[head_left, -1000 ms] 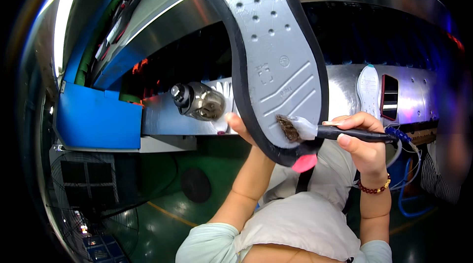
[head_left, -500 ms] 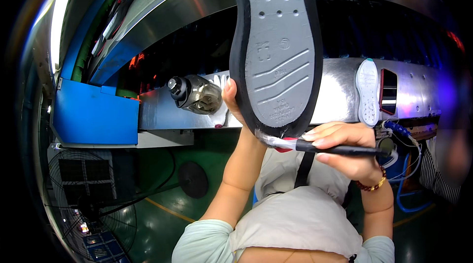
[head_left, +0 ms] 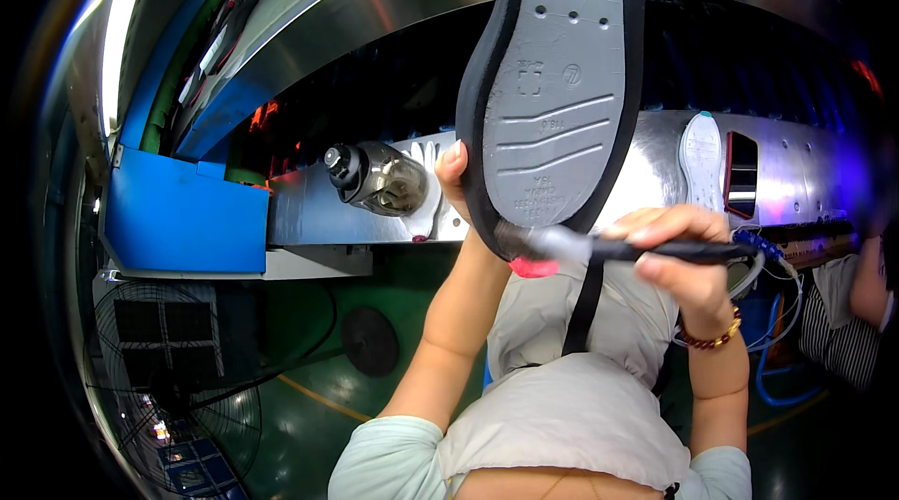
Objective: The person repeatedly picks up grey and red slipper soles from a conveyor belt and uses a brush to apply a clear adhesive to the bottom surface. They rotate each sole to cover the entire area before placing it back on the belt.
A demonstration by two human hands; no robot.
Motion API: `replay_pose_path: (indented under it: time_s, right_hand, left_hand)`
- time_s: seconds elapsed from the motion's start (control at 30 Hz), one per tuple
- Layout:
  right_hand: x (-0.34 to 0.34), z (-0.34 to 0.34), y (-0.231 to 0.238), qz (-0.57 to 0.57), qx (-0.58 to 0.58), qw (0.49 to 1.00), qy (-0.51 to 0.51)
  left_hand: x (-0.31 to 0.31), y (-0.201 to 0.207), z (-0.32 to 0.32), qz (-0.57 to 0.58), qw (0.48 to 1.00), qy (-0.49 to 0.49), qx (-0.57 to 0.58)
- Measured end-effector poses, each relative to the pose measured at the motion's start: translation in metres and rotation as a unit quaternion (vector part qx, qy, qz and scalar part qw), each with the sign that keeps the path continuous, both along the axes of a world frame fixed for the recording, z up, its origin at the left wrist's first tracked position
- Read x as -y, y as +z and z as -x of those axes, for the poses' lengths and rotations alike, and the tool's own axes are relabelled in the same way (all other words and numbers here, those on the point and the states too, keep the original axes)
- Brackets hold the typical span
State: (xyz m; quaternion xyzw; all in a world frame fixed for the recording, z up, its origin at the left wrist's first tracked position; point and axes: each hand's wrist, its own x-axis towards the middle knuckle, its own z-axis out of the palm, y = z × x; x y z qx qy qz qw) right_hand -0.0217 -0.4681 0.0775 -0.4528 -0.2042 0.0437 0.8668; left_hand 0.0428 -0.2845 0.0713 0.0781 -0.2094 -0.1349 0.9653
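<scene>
A large shoe sole (head_left: 552, 135), grey in the middle with a raised black rim, stands close before me with its heel end downward. My left hand (head_left: 453, 177) grips the sole's left edge; its thumb shows at the rim and most of the other fingers are hidden behind. A black-handled brush (head_left: 613, 250) is pinched in the fingers of my right hand (head_left: 688, 261). Its pale, motion-blurred head meets the black rim at the heel. Just below the brush head, a pink-red patch (head_left: 534, 267) shows on the heel's outer side.
Beyond my hands runs a metal bench (head_left: 309, 219) with a dark bottle (head_left: 379, 180), a white glove (head_left: 429, 200), a white sole (head_left: 702, 163) and a dark phone-like slab (head_left: 740, 175). A floor fan (head_left: 169, 388) stands at left. Part of another person (head_left: 838, 313) shows at right.
The sole has shifted right and turned slightly. My right hand and the brush have moved up and right, and the brush head now lies on the heel rim, above the pink-red patch.
</scene>
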Motion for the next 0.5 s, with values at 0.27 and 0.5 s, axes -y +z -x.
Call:
replay_pose_path:
  time_s: [0.27, 0.5]
  right_hand:
    - [0.012, -0.019, 0.013, 0.172, 0.096, 0.980, 0.014]
    - [0.003, 0.000, 0.013, 0.236, 0.204, 0.944, 0.102]
  left_hand:
    - [-0.010, -0.005, -0.010, -0.060, 0.998, -0.029, 0.003]
    - [-0.013, 0.000, -0.016, -0.151, 0.985, -0.013, -0.078]
